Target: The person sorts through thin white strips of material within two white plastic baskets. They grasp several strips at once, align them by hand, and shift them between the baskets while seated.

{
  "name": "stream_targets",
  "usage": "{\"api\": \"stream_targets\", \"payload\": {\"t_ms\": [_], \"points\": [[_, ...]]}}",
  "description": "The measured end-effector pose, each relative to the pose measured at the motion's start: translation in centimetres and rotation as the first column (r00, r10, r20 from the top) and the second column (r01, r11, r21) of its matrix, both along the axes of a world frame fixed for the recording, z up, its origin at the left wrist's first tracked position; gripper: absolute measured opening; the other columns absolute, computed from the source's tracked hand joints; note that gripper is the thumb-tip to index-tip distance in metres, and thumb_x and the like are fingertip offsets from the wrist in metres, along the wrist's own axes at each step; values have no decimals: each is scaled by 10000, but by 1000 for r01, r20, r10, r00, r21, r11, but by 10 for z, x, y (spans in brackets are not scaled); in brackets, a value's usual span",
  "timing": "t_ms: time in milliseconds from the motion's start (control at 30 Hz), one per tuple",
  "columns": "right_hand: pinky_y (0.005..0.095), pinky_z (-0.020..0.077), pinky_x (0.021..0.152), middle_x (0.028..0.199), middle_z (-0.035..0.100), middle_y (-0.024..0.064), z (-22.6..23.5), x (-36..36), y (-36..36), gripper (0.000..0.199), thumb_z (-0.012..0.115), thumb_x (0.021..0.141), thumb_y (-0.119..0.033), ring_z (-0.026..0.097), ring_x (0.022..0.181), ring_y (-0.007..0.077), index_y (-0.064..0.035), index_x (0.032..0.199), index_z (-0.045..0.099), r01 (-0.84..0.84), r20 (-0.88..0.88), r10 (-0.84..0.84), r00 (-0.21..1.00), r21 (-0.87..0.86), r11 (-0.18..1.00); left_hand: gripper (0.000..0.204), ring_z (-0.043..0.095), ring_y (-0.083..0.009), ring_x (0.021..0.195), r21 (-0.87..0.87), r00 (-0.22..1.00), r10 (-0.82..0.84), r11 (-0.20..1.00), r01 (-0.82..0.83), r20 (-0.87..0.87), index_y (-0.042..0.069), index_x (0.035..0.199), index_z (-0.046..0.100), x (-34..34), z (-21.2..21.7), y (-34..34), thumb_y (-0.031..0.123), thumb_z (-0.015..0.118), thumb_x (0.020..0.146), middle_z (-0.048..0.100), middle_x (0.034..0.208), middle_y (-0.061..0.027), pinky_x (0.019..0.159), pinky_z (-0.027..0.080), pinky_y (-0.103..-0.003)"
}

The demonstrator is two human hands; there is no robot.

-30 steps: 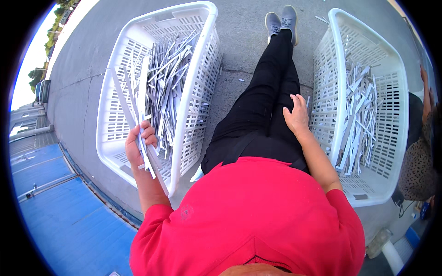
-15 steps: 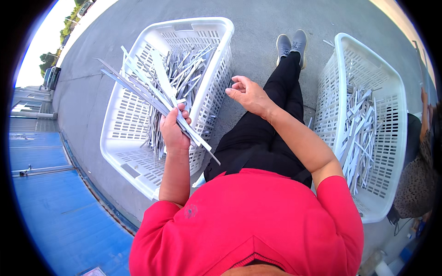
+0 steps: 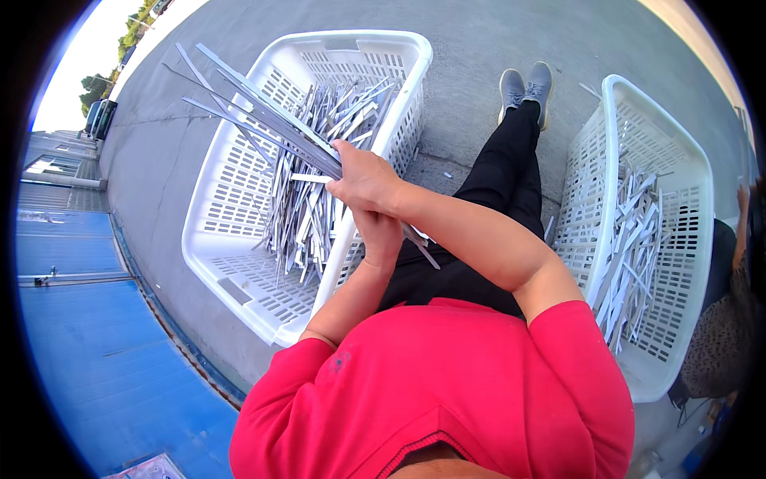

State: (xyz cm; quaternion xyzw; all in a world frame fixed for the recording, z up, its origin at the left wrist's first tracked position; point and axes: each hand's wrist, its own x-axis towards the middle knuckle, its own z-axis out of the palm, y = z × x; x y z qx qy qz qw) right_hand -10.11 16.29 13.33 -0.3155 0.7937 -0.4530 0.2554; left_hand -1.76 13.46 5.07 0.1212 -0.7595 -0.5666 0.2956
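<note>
A bundle of long, thin grey and white strips (image 3: pixel 307 148) fans out to the upper left over the left white basket (image 3: pixel 231 191). My left hand (image 3: pixel 378 235) is closed around it, its fingers mostly hidden beneath my right hand. Lying across the bundle just above, my right hand (image 3: pixel 363 174) grips the strips with fingers closed. A few strip ends (image 3: pixel 424 249) poke out below my hands, over my dark trousers. Inside that slotted basket lies a heap of loose strips (image 3: pixel 307 211), some partly under the bundle.
A second white slotted basket (image 3: pixel 678 279) with more strips (image 3: pixel 630 247) stands at my right. My legs, ending in grey shoes (image 3: pixel 527 86), stretch between the baskets. Blue panels (image 3: pixel 88 327) line the left. Someone in patterned clothing (image 3: pixel 718 319) is at the right edge.
My right hand has moved left from above my legs onto the bundle and closed on it. My left hand has shifted right with the strips. The view has moved slightly.
</note>
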Motion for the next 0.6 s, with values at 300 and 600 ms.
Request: {"api": "stream_targets", "payload": {"t_ms": [300, 600], "points": [[254, 485, 539, 788, 567, 63, -52, -66, 31, 336, 595, 766, -79, 548, 634, 112, 4, 1083, 525, 306, 646, -9, 763, -349, 885, 414, 509, -172, 1022, 200, 988, -81, 978, 53, 135, -42, 1235, 424, -10, 15, -16, 52, 551, 852, 510, 1142, -121, 879, 412, -284], [238, 513, 571, 854, 582, 69, -36, -67, 83, 339, 574, 837, -98, 567, 640, 81, -4, 1152, 494, 287, 624, 87, 777, -474, 833, 654, 305, -376, 1252, -742, 961, 275, 649, -168, 22, 5, 1319, 315, -85, 5, -116, 153, 626, 764, 345, 1320, -250, 1038, 237, -450]]}}
